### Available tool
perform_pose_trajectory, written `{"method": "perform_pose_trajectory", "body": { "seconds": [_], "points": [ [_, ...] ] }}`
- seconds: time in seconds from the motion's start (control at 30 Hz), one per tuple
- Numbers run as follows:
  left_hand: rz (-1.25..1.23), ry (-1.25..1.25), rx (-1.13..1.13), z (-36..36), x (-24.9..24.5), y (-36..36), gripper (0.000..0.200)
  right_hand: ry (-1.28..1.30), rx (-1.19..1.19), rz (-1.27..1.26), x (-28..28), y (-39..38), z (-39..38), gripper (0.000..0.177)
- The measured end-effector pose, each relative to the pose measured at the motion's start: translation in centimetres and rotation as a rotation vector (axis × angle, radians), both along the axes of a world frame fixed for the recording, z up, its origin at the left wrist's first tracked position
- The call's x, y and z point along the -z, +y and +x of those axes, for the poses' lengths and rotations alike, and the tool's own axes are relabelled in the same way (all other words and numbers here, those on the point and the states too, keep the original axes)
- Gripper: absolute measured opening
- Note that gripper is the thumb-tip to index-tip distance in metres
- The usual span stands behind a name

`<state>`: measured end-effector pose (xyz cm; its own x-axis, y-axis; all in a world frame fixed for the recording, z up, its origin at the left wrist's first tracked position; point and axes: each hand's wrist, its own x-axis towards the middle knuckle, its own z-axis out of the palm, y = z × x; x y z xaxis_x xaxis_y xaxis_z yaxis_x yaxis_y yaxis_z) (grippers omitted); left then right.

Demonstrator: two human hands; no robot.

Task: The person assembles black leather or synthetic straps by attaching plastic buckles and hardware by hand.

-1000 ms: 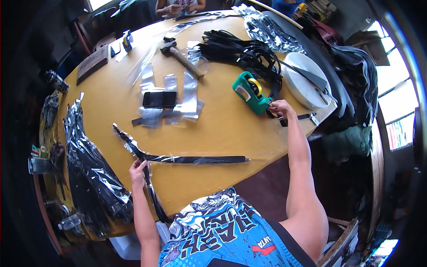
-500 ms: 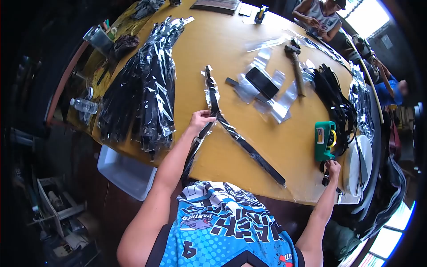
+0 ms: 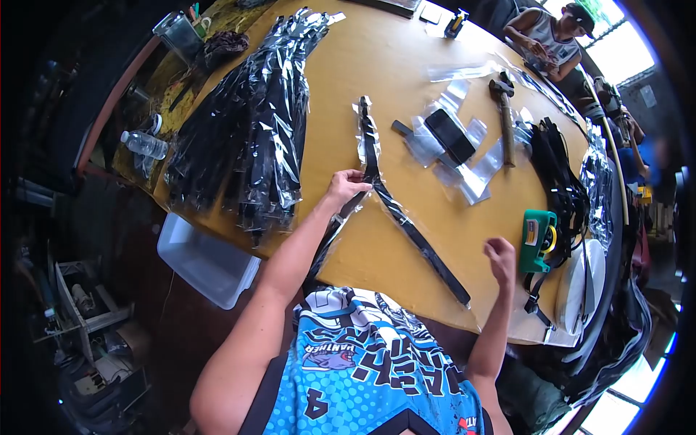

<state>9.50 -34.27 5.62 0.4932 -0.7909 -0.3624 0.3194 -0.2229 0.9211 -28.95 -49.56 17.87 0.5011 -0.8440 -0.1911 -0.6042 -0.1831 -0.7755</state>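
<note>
A black strap in clear plastic (image 3: 420,241) lies on the yellow table in an upside-down Y shape. My left hand (image 3: 347,187) pinches it at the fork, on the left side. My right hand (image 3: 500,255) is raised above the table's front right part, left of the green tape dispenser (image 3: 536,241). Its fingers are curled together, and anything between them is too small to make out. A yellow roll sits in the dispenser. To the left spreads a large bundle of plastic-wrapped black straps (image 3: 268,123).
Around the table are a hammer (image 3: 506,123), a phone (image 3: 449,136) on plastic sleeves (image 3: 475,181), bare black straps (image 3: 558,167), a white roll (image 3: 580,290) and a bottle (image 3: 145,144). A bin (image 3: 206,259) sits below the left edge. A person (image 3: 547,40) works at the far right.
My right hand has left the tape dispenser's front end and moved left and up. My left hand stays at the strap's fork. The whole view has shifted slightly.
</note>
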Motion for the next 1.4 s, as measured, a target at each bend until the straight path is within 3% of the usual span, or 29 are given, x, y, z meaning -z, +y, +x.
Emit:
{"method": "perform_pose_trajectory", "body": {
  "seconds": [0.13,0.17,0.33,0.4,0.53,1.4],
  "points": [
    [-0.031,0.034,-0.022,-0.1,0.5,0.0,0.03,-0.126,-0.289,0.14,0.6,1.4,12.7,0.015],
    [-0.036,0.06,-0.018,-0.1,0.2,0.1,0.03,-0.07,-0.463,0.006,1.2,1.2,15.3,0.02],
    [-0.078,0.106,-0.031,-0.3,0.0,0.1,0.028,0.147,-0.713,-0.006,1.6,2.5,25.2,0.023],
    [-0.079,0.11,-0.036,-0.2,0.2,0.2,0.027,0.116,-0.736,-0.018,2.1,2.8,27.1,0.024],
    [-0.124,0.107,-0.024,-0.3,0.6,0.2,0.027,0.011,-0.732,-0.053,3.9,2.6,28.4,0.026],
    [-0.143,0.118,-0.025,-0.4,0.2,0.2,0.027,0.072,-0.713,-0.131,5.5,2.8,28.7,0.024]
  ]
}}
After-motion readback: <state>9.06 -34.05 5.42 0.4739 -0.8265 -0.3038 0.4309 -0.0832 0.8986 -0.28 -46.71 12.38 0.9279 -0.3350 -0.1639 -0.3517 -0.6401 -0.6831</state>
